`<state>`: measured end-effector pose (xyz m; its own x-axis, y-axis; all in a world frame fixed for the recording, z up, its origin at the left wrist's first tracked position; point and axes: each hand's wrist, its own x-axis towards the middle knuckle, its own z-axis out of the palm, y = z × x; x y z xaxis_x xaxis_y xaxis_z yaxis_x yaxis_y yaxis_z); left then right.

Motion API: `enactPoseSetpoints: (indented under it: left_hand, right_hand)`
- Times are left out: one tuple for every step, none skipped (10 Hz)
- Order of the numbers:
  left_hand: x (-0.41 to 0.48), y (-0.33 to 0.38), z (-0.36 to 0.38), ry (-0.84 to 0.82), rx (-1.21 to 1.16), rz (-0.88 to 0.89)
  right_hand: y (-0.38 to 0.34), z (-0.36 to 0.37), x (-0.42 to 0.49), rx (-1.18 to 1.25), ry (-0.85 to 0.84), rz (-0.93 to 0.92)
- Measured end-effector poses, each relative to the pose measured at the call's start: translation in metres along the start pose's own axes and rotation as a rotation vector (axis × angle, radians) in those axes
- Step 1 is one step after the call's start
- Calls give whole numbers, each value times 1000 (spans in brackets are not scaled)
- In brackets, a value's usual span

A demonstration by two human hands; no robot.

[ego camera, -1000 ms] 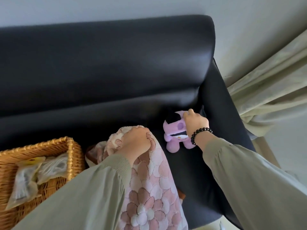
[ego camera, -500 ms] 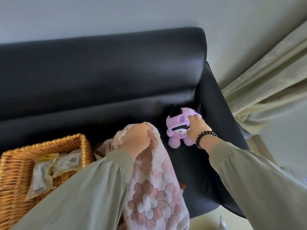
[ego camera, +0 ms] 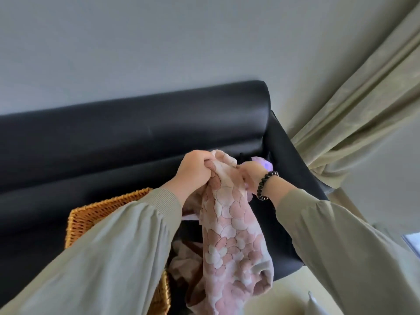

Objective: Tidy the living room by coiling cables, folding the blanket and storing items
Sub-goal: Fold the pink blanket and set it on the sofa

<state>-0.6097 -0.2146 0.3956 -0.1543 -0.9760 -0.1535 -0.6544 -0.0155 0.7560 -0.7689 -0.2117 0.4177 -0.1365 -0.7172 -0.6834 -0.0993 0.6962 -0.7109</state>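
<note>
Pink blanket (ego camera: 229, 235) hangs lengthwise downward from left hand (ego camera: 193, 176).

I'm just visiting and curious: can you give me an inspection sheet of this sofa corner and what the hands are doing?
Surface: black sofa, seat partly covered by sleeves and things.
Job's things: pink flowered blanket held up, hanging down; wicker basket on the seat at left, contents hidden.
Clutter: purple toy in the sofa corner, mostly hidden behind the right hand.
Hands: left hand grips the blanket's top; right hand, wearing a bead bracelet, is at the blanket's edge, blurred, grip unclear.
Cables: nothing seen.
Surroundings: grey wall behind; beige curtain at right.
</note>
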Motion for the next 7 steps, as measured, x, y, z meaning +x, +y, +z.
enactPoseSetpoints:
  left_hand:
    - [-18, 13, -28, 30, -19, 43]
    - [-36, 28, -53, 32, -72, 101]
    - [-49, 45, -75, -35, -98, 118]
    - [-60, 64, -101, -227, -77, 110]
    - [-69, 83, -127, -375, -263, 8]
    - [-67, 92, -143, -316, -228, -26]
    - [-65, 97, -145, -257, -62, -13]
  right_hand:
    - [9, -2, 18, 484, 54, 72]
    - [0, -2, 0, 234, -223, 45]
    - [-16, -3, -29, 155, -75, -121]
    - [-29, -10, -61, 284, -86, -191]
    - [-43, -16, -91, 400, 0, -219]
    - [-59, -22, -122, 471, 30, -268]
    - [-75, -31, -146, 478, -113, -329]
